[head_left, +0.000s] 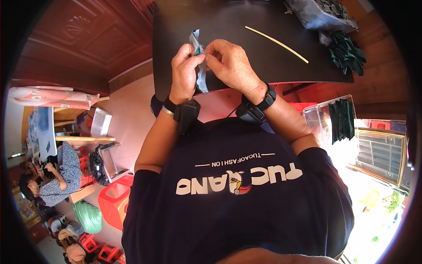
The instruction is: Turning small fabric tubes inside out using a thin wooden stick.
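- While pinching a crumpled grey-blue and green fabric strip [201, 82] between the thumb and fingers of the left hand [181, 74], gripping at its middle too with the thumb and fingertips of the right hand [231, 63].
- Held over the near part of the black table [176, 26], with one end jutting past the left fingers and the other trailing loose below.
- Apparently partway through this one piece: taken up in both hands, not yet set down.
- Impossible to make out the exact handling at the pinch, hidden by the fingers.
- Leaving a thin pale stick [277, 44] untouched on the table, to the right of both hands.
- Judging by the grey cloth pieces [336, 11] in a clear plastic bin [313, 18] and the dark green cloth bundle [347, 53] beside it, probably only one piece among many.
- Equally unclear, with dark green cloth strips [342, 121] in a clear plastic box [317, 119] lower on the right, whether finished or waiting.
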